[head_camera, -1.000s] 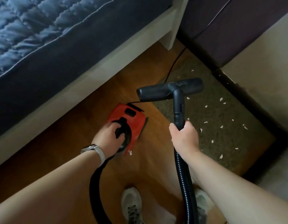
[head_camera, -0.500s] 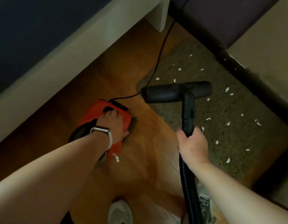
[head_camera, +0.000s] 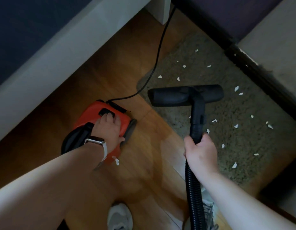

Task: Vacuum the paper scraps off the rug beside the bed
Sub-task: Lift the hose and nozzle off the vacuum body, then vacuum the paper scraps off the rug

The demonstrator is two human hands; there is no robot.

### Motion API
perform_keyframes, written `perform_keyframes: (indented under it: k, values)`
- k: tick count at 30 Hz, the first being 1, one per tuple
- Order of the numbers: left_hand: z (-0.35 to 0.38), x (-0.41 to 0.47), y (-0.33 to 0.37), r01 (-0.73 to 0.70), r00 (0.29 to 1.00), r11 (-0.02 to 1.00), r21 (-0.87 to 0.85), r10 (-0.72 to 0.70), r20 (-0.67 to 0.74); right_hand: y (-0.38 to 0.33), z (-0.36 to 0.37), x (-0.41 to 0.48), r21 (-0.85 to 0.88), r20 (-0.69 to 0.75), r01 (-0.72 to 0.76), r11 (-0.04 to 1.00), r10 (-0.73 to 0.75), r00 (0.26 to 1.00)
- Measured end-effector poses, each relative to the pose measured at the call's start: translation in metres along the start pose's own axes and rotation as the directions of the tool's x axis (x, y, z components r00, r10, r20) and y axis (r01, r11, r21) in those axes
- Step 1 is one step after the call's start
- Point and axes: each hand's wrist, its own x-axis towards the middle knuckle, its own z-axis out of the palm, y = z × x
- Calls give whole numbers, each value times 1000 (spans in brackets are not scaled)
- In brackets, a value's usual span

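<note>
A small red vacuum cleaner [head_camera: 92,113] sits on the wooden floor beside the bed. My left hand [head_camera: 107,130] lies on top of it, fingertips pressing a black button [head_camera: 106,112]. My right hand [head_camera: 200,153] grips the black wand [head_camera: 197,117] just above the ribbed hose [head_camera: 193,196]. The black floor head [head_camera: 170,96] rests at the near left edge of the olive rug [head_camera: 243,138]. Several white paper scraps [head_camera: 236,126] dot the rug, beyond and right of the head. One scrap [head_camera: 116,161] lies on the wood by the vacuum.
The pale bed frame [head_camera: 61,60] runs along the left, its leg [head_camera: 163,12] at the top. A black power cord [head_camera: 158,60] trails from the vacuum across the rug corner. A dark baseboard [head_camera: 260,70] and wall border the rug's right. My shoes [head_camera: 119,216] are at the bottom.
My left hand left the vacuum's handle and moved forward onto its top, fingers on the button. The view dropped lower, and the floor head came down to the rug's edge.
</note>
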Motion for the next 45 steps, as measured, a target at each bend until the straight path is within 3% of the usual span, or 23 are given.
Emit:
perform_keyframes:
  k: [13,17,20,24,35,37,40,43,45]
  values:
    - [-4,0,4,30,999,999,-30,-29,44,-10,25,3,32,51,13,999,-15,999]
    - [2,-17,-6,-82,996,996,26,83,-25,-12,22,3,47,40,18,999,-20,999]
    - [3,-26,-20,-194,981,978,81,191,35,-14,20,5,42,38,24,999,-25,999]
    - [-2,-16,-29,-220,974,971,98,214,68,-14,23,11,57,15,47,997,-48,999]
    - [-6,18,-98,-34,999,989,143,33,14,-23,27,24,138,-116,92,986,-76,990]
    - [-10,15,-93,-5,998,998,59,8,-61,-29,25,25,138,-150,106,985,-85,985]
    - [-33,-1,-58,-14,985,954,-300,-39,-168,-37,19,20,140,-178,112,984,-86,980]
    - [-65,-36,0,-17,998,720,-694,-29,-54,-42,10,9,163,-208,75,984,-40,977]
    - [-83,-64,37,-30,996,543,-839,90,23,-44,4,2,185,-229,55,981,-12,973]
